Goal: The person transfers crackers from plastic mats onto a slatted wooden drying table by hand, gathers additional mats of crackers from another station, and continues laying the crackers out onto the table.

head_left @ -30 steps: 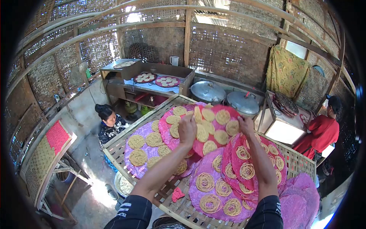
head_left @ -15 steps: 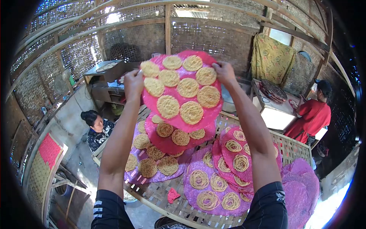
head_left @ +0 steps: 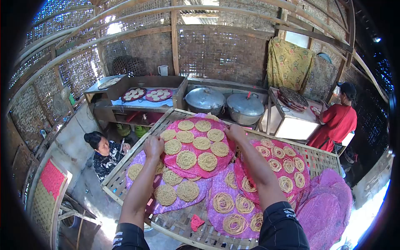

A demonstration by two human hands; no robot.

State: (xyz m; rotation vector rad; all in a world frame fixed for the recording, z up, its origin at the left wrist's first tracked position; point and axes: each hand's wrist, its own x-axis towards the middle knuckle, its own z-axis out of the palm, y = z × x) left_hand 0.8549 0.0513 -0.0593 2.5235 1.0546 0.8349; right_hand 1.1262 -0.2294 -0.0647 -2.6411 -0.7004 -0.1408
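Woven walls (head_left: 221,54), a slatted bamboo rack (head_left: 321,160), and a pink sheet (head_left: 196,153) between two hands

Far left of my grip, a slanted panel (head_left: 43,200) shows pink and yellowish patches. Nearer, just past the rack's edge, a person (head_left: 107,154) in a dark patterned top looks down. Beyond my left hand (head_left: 154,146), a shelved bench (head_left: 170,107) carries two round trays of pale discs.

That hand is curled tight on the pink sheet's left edge. Just below it, a purple sheet (head_left: 179,205) bears more noodle rounds and runs partly under the pink one. My sheet lies between my hands, covered in yellow noodle rounds, on top of the rack's pile. Below the grip sits a crumpled pink scrap (head_left: 196,223); ahead stand two lidded metal pots (head_left: 204,99).

My right hand (head_left: 236,132) is closed on the sheet's right edge. Just right of it, a deeper-pink sheet (head_left: 280,173) of looser coils overlaps a lavender sheet (head_left: 216,183). Farther right, a heap of purple sheets (head_left: 329,200) hangs at the rack's corner, and a person in red (head_left: 339,125) stands at a counter beyond.
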